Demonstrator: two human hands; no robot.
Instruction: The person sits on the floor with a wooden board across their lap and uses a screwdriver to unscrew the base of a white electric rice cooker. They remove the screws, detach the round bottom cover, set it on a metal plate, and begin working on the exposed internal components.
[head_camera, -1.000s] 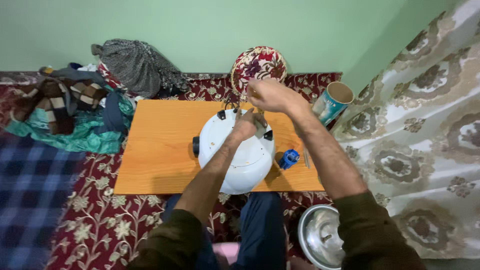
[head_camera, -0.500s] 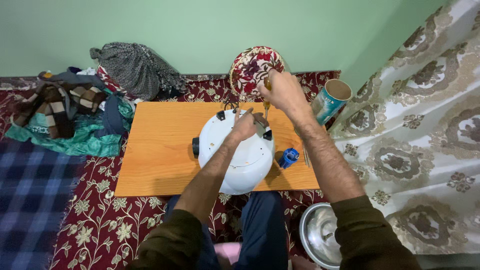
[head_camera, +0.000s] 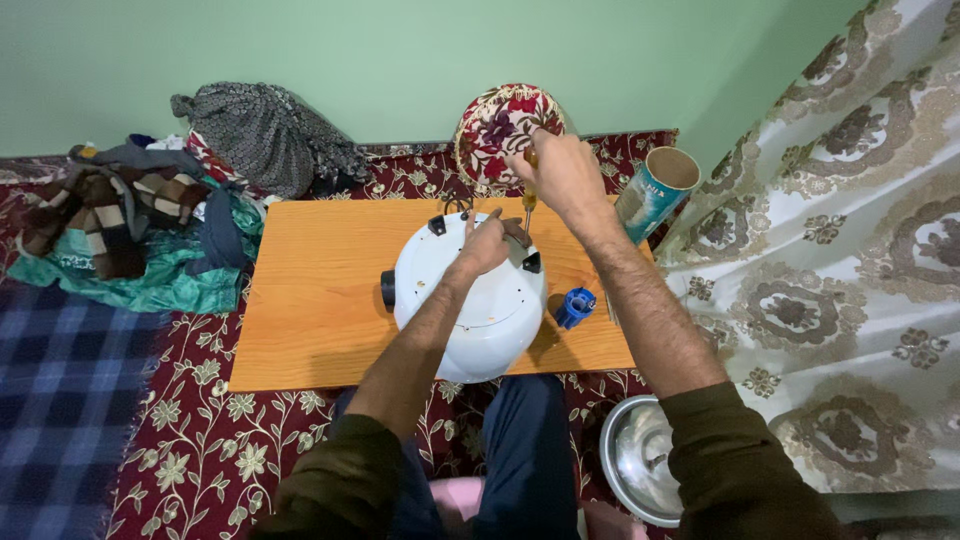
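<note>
Cooker (head_camera: 470, 300), white and round, is lying on the board (head_camera: 320, 290), overhanging its 6 o'clock edge, with a black knob at the cooker's 9 o'clock side. Board is resting on a red floral rug (head_camera: 200, 440). Curtain (head_camera: 850, 260), patterned, is hanging at 3 o'clock of the board. Blanket (head_camera: 60, 400), blue plaid, is lying at 8 o'clock. Clothes (head_camera: 130, 230) are piled at 10 o'clock, with a grey bundle (head_camera: 265, 135) just beyond them. Cushion (head_camera: 495, 125), round and floral, is leaning against the wall at 12 o'clock. Steel lid (head_camera: 640, 460) is lying on the rug at 5 o'clock. Tube (head_camera: 655, 190), a teal cylinder, is standing at the board's 2 o'clock corner.

Left hand (head_camera: 487, 243) is pressing on the cooker's 1 o'clock rim, fingers curled narrow over a fitting there. Right hand (head_camera: 563, 175) is gripping a screwdriver (head_camera: 528, 200), fingers closed around its handle, the shaft pointing down at the same fitting. Blue part (head_camera: 575, 305) is lying on the board just beside the cooker at 3 o'clock.
</note>
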